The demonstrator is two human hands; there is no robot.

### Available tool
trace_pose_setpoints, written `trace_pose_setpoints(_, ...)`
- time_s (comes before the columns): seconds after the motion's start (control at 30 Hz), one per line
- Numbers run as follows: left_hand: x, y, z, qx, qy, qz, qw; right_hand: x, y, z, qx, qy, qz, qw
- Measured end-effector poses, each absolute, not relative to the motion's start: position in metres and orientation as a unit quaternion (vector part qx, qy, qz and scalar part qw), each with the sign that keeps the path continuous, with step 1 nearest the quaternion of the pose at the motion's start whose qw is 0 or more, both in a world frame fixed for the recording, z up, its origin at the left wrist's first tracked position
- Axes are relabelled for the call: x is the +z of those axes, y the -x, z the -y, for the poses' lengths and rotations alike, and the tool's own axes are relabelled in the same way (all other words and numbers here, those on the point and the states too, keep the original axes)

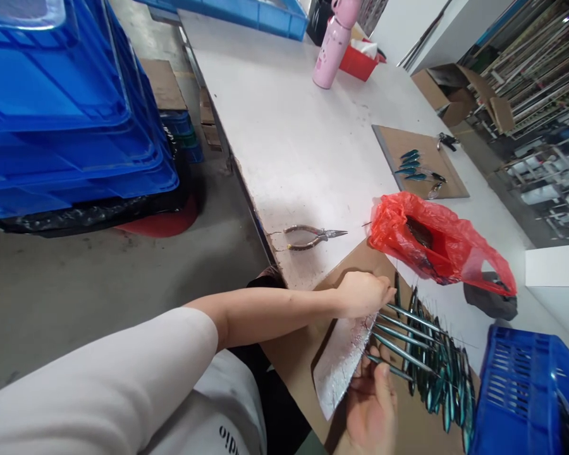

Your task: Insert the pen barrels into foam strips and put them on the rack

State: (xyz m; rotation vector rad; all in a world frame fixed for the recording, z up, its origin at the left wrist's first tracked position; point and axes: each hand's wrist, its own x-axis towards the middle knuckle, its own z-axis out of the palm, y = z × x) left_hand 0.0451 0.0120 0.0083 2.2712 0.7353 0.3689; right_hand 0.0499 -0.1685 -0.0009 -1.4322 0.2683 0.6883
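A white, foil-like strip (344, 360) lies slanted over brown cardboard, with several slender teal lures (403, 344) sticking out from its right edge. My left hand (365, 294) is closed at the upper end of the strip, beside the topmost lure; what its fingers grip is hidden. Below, my right hand (370, 407) is palm up at the strip's lower right edge. Its thumb stands apart and its half-curled fingers are near the lowest lure's end. More dark teal lures (448, 385) with thin wires lie in a row to the right.
Pliers (315, 237) lie beyond my left forearm. A red plastic bag (422, 237) sits past the lures, and a blue crate (516, 392) stands at right. Farther off are a board (420, 142) with more lures and a pink bottle (332, 54). Stacked blue bins (71, 139) rise at left.
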Motion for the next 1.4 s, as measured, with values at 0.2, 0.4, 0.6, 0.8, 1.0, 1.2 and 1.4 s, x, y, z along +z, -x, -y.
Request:
trace_pose_setpoints(0.2,0.007,-0.044,-0.011,0.147,-0.878,-0.277,0.361,-0.008,-0.056,0.173,0.318,0.633,-0.133,0.693)
trace_pose_setpoints(0.4,0.003,-0.045,-0.012,0.168,-0.878,-0.272,0.356,-0.006,-0.055,0.171,0.299,0.652,-0.105,0.689)
trace_pose_setpoints(0.6,0.006,-0.044,-0.013,0.158,-0.876,-0.27,0.366,-0.007,-0.053,0.17,0.306,0.658,-0.106,0.68)
trace_pose_setpoints(0.8,0.007,-0.044,-0.013,0.154,-0.874,-0.273,0.372,-0.006,-0.051,0.169,0.291,0.654,-0.138,0.685)
trace_pose_setpoints(1.0,0.006,-0.043,-0.013,0.161,-0.874,-0.268,0.373,-0.006,-0.054,0.171,0.291,0.66,-0.115,0.683)
trace_pose_setpoints(1.2,0.007,-0.043,-0.013,0.159,-0.869,-0.278,0.377,-0.003,-0.047,0.17,0.256,0.672,-0.061,0.692)
trace_pose_setpoints(1.4,0.005,-0.045,-0.012,0.162,-0.871,-0.277,0.372,-0.002,-0.046,0.169,0.26,0.652,-0.097,0.705)
